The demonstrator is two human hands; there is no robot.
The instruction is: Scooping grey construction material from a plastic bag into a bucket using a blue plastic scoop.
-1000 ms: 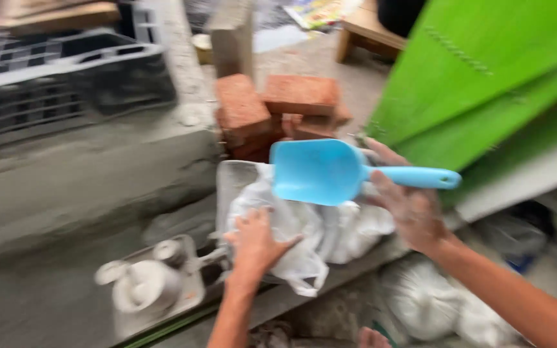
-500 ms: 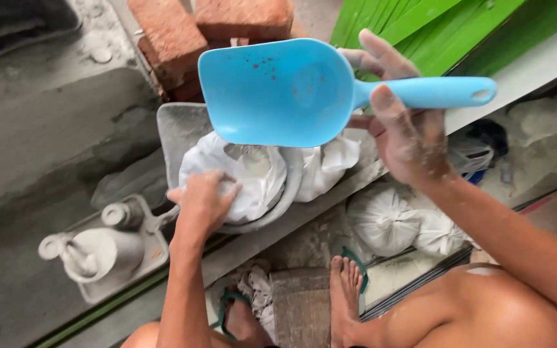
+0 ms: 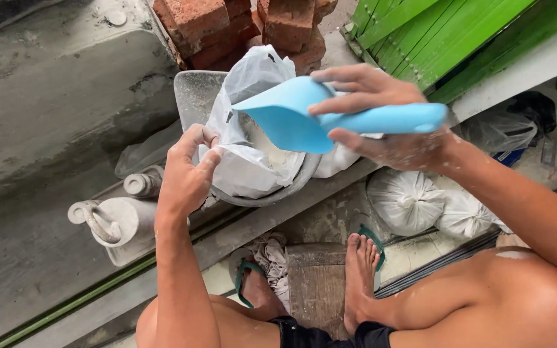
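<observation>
My right hand grips the handle of a light blue plastic scoop, whose tip points down into an open white plastic bag holding white powder. The bag sits in a round grey metal bowl on a metal tray. My left hand pinches the bag's left rim and holds it open. Both hands are dusted with white powder.
Red bricks are stacked behind the tray. Grey iron weights stand to the left on a tray. Green boards lean at upper right. Tied white bags lie under the ledge. My feet in sandals flank a wooden block.
The scoop has tipped from level above the bag to nose-down into its mouth. My left hand has shifted from the bag's top to its left rim, pulling it open.
</observation>
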